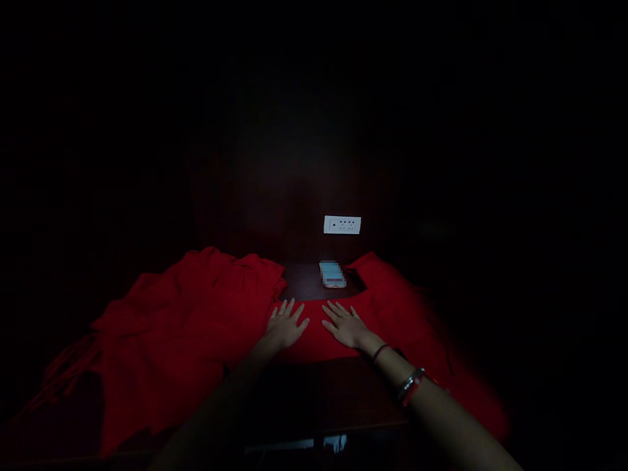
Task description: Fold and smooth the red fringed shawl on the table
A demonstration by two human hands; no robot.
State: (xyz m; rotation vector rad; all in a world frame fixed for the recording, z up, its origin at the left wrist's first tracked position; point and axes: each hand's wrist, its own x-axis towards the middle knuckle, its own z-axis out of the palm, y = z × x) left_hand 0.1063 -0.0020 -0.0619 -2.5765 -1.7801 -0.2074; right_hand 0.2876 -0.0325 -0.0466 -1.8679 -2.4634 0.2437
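A red fringed cloth (171, 333), like a shawl or scarf, lies over a dark table. Its left part is bunched and creased, with tassels hanging at the far left; a narrower band runs across the middle to another spread part on the right. My left hand (286, 324) rests flat on the middle band, fingers spread. Beside it, a short gap to the right, my right hand (345, 325) also presses flat on the band with its fingers apart. A dark band and a bangle circle my right wrist and forearm.
Behind the band, a phone (332, 274) with a lit, pixelated screen lies on the dark table (301, 281). A white socket panel (342, 225) is on the wall behind it. The table's front edge runs below my hands. Deep darkness hides the surroundings.
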